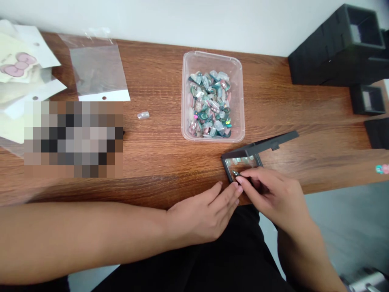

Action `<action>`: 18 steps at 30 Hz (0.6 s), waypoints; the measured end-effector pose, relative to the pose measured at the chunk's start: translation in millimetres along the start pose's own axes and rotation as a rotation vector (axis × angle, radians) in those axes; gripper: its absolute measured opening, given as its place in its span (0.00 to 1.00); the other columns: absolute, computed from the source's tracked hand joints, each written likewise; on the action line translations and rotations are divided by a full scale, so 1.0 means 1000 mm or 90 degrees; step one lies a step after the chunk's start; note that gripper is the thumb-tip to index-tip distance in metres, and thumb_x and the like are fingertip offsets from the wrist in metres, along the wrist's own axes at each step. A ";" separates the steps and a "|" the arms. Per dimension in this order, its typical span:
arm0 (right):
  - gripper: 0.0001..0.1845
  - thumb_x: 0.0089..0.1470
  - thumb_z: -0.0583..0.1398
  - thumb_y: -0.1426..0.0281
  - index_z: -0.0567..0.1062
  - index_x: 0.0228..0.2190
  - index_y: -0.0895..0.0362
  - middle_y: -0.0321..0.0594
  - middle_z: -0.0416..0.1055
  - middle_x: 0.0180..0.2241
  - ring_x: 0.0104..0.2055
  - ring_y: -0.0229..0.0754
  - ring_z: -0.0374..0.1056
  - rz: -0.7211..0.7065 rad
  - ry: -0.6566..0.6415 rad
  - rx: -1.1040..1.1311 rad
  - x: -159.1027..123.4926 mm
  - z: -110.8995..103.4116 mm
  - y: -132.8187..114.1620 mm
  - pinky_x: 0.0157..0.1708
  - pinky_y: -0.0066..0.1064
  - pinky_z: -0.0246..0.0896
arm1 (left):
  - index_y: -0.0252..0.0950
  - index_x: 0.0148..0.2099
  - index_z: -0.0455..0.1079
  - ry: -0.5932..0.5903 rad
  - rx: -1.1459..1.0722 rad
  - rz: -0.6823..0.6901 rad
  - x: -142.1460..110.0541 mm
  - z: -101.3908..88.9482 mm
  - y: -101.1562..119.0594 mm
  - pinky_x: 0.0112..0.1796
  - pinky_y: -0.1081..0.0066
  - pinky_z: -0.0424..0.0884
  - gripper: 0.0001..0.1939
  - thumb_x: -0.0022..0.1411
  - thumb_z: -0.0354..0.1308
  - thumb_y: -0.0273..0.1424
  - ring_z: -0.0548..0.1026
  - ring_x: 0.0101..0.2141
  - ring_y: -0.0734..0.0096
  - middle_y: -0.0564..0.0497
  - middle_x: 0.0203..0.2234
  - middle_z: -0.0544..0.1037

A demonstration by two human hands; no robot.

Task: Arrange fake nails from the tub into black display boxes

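Observation:
A small black hinged case (226, 167) sits at the table's front edge with its lid (273, 142) raised. A row of pale press-on nails (240, 160) lies along the back of its inside. Between the thumb and index finger of my right hand (275, 190) is a dark, shiny press-on nail (236, 173), held over the case. My left hand (206, 211) rests at the case's near edge, fingers stretched out and the fingertips close to my right thumb. Whether they press on the case is hard to see. My right hand covers the case's front right part.
Behind the case stands a clear plastic tub (183, 101) full of press-on nails. One loose nail (143, 115) lies left of it. Clear packets (97, 67) and bow-printed cards (21, 65) are at far left, beside a blurred-out patch. Black boxes (322, 52) stack at back right.

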State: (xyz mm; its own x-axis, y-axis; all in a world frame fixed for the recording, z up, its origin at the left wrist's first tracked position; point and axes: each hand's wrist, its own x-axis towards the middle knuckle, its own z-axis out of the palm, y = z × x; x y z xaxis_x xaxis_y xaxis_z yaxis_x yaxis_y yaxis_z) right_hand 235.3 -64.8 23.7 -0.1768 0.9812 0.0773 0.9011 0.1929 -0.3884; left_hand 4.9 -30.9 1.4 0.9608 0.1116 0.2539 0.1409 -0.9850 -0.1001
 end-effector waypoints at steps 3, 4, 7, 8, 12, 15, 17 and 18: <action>0.06 0.63 0.63 0.65 0.79 0.37 0.54 0.32 0.73 0.26 0.26 0.32 0.67 0.020 -0.008 0.008 0.002 0.000 -0.001 0.30 0.28 0.60 | 0.34 0.62 0.75 -0.003 -0.004 -0.003 0.000 -0.001 0.001 0.60 0.59 0.70 0.22 0.72 0.55 0.37 0.73 0.63 0.58 0.40 0.62 0.74; 0.06 0.63 0.64 0.65 0.79 0.37 0.54 0.32 0.73 0.25 0.26 0.32 0.67 0.026 -0.005 0.010 0.002 0.000 -0.002 0.30 0.28 0.60 | 0.34 0.62 0.75 -0.004 -0.006 -0.005 0.000 0.000 0.001 0.60 0.59 0.70 0.22 0.71 0.55 0.37 0.73 0.63 0.58 0.40 0.63 0.74; 0.07 0.62 0.64 0.65 0.79 0.34 0.54 0.30 0.69 0.22 0.24 0.31 0.65 0.046 0.015 0.012 0.004 0.001 -0.006 0.27 0.27 0.58 | 0.36 0.61 0.75 0.000 -0.014 -0.015 0.000 0.001 0.001 0.59 0.58 0.71 0.21 0.72 0.55 0.37 0.73 0.63 0.57 0.41 0.63 0.74; 0.07 0.62 0.64 0.65 0.79 0.33 0.54 0.29 0.68 0.21 0.23 0.31 0.64 0.052 0.021 0.013 0.005 0.001 -0.008 0.26 0.27 0.56 | 0.36 0.61 0.75 0.003 -0.018 -0.020 -0.001 0.001 0.001 0.58 0.58 0.71 0.20 0.72 0.55 0.36 0.73 0.63 0.57 0.41 0.63 0.74; 0.10 0.63 0.64 0.65 0.78 0.30 0.55 0.28 0.65 0.19 0.21 0.29 0.62 0.068 0.043 0.023 0.008 0.004 -0.014 0.24 0.25 0.55 | 0.36 0.61 0.76 0.018 -0.030 -0.031 -0.001 0.003 0.001 0.57 0.58 0.72 0.20 0.72 0.56 0.35 0.73 0.63 0.57 0.41 0.62 0.75; 0.11 0.62 0.64 0.64 0.78 0.29 0.55 0.28 0.65 0.19 0.21 0.29 0.61 0.075 0.061 0.020 0.009 0.008 -0.017 0.24 0.25 0.56 | 0.35 0.61 0.76 0.030 -0.028 -0.029 -0.001 0.003 0.001 0.56 0.58 0.72 0.20 0.72 0.55 0.35 0.73 0.62 0.56 0.41 0.61 0.76; 0.11 0.62 0.64 0.65 0.78 0.28 0.55 0.29 0.65 0.19 0.21 0.29 0.61 0.081 0.067 0.022 0.010 0.010 -0.019 0.24 0.26 0.55 | 0.35 0.61 0.76 0.033 -0.027 -0.030 -0.002 0.003 0.001 0.56 0.58 0.72 0.20 0.72 0.54 0.34 0.73 0.62 0.57 0.42 0.61 0.76; 0.11 0.62 0.64 0.65 0.78 0.28 0.55 0.29 0.65 0.19 0.21 0.30 0.61 0.084 0.064 0.028 0.010 0.011 -0.020 0.24 0.26 0.55 | 0.36 0.61 0.76 0.033 -0.026 -0.035 -0.002 0.003 0.001 0.56 0.59 0.72 0.20 0.72 0.54 0.34 0.73 0.62 0.58 0.42 0.61 0.76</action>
State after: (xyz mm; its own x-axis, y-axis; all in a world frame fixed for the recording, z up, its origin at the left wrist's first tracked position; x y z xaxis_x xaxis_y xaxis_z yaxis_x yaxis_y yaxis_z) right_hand 211.2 -58.9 22.6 -0.0161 0.9934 0.1139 0.8951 0.0651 -0.4412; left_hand 4.0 -31.9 -2.0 0.9382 0.1596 0.3071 0.1820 -0.9823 -0.0455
